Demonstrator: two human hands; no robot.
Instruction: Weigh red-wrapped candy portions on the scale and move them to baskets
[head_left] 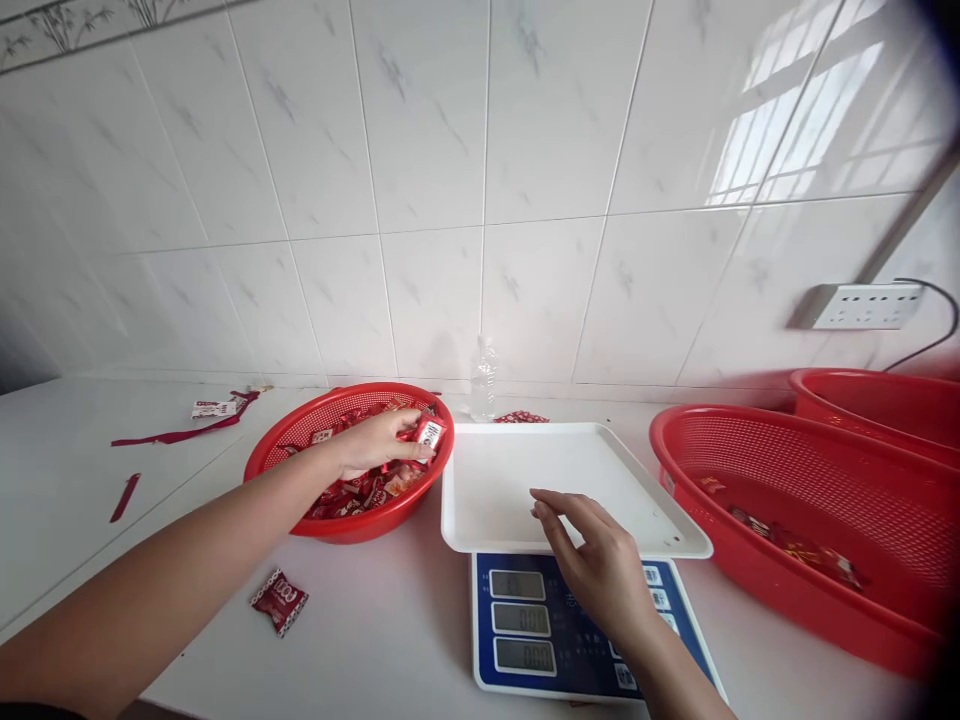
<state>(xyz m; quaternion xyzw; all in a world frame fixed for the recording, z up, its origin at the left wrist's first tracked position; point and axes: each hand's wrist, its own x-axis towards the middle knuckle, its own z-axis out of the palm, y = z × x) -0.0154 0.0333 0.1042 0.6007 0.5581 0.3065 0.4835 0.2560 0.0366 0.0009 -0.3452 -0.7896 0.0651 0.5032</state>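
Observation:
My left hand [382,445] reaches into a red plastic basket [349,530], its thumb and fingers closed on a red wrapped candy [430,434] with a white label. Many other wrapped candies [360,495], mostly red, lie in that basket. My right hand [592,550] hovers over the front edge of the white tray [525,460] of a digital scale [525,688]. Its thumb and fingertips are drawn together, and nothing shows between them. On the tabletop, one dark red wrapped candy [280,602] lies in front of the basket.
Two more red baskets stand on the right; the nearer basket [750,440] has some wrapped pieces inside. A clear plastic bottle [484,380] stands by the tiled wall behind the tray. Red ribbon [187,432] and a white label [214,409] lie far left. A power strip [868,306] is on the wall.

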